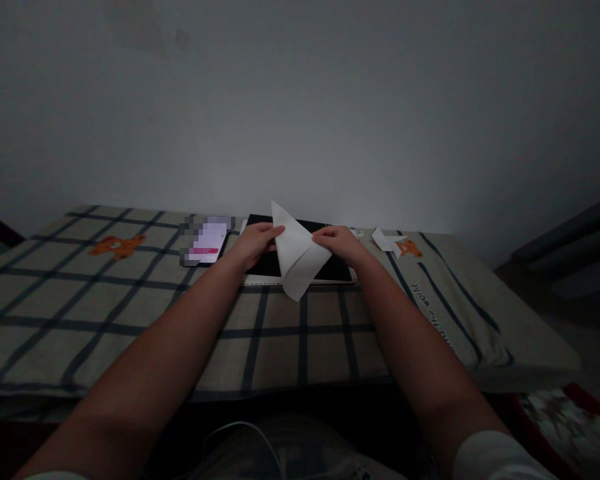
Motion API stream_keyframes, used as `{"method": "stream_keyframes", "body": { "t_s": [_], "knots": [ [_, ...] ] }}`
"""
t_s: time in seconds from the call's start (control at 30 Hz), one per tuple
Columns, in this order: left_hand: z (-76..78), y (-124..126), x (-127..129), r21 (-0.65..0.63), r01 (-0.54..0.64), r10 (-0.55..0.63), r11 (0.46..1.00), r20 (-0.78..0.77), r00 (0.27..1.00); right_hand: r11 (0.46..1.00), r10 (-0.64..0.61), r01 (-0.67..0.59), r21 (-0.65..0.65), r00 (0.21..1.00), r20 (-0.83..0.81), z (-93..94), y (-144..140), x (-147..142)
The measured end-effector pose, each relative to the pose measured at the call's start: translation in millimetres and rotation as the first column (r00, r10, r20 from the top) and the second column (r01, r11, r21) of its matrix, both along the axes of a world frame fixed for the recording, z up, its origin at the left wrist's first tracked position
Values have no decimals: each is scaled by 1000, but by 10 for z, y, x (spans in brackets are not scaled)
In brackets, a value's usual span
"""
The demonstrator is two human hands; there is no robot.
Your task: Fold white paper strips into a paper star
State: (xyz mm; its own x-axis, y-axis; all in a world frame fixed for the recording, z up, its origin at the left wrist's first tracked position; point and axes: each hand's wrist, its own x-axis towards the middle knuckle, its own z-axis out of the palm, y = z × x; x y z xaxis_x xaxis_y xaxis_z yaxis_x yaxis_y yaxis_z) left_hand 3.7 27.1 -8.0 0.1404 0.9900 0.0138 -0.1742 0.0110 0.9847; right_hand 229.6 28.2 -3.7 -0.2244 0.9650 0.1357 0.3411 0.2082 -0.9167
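A sheet of white paper (296,250), partly folded with a pointed corner at the top, is held up between both hands. My left hand (258,243) pinches its left edge, thumb on the near face. On the right side, my right hand (339,241) grips the paper between thumb and fingertips. Beneath the paper lies a flat black rectangular board or pad (260,265), with a white edge showing under it. A small folded white paper piece (387,241) rests to the right of my right hand.
A phone (207,243) with a lit screen lies left of the black pad, partly blurred out. Everything rests on a checked tablecloth (170,313) with orange bear prints. A grey wall (300,107) stands directly behind the table. A white cable (245,423) hangs at my lap.
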Motion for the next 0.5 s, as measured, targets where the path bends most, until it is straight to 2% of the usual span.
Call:
{"method": "stream_keyframes", "body": {
  "t_s": [0.2,0.4,0.5],
  "knots": [
    [9,-1,0,-1,-14,14,1000,-3,1000,1000,17,-17,-26,1000,9,12,-5,1],
    [38,-13,8,-73,1,2,997,45,999,1000,-3,3,-2,1000,12,16,-10,2],
    [28,-5,5,-54,-14,15,998,32,999,1000,16,-16,2,1000,-2,15,-13,2]
  ]
}}
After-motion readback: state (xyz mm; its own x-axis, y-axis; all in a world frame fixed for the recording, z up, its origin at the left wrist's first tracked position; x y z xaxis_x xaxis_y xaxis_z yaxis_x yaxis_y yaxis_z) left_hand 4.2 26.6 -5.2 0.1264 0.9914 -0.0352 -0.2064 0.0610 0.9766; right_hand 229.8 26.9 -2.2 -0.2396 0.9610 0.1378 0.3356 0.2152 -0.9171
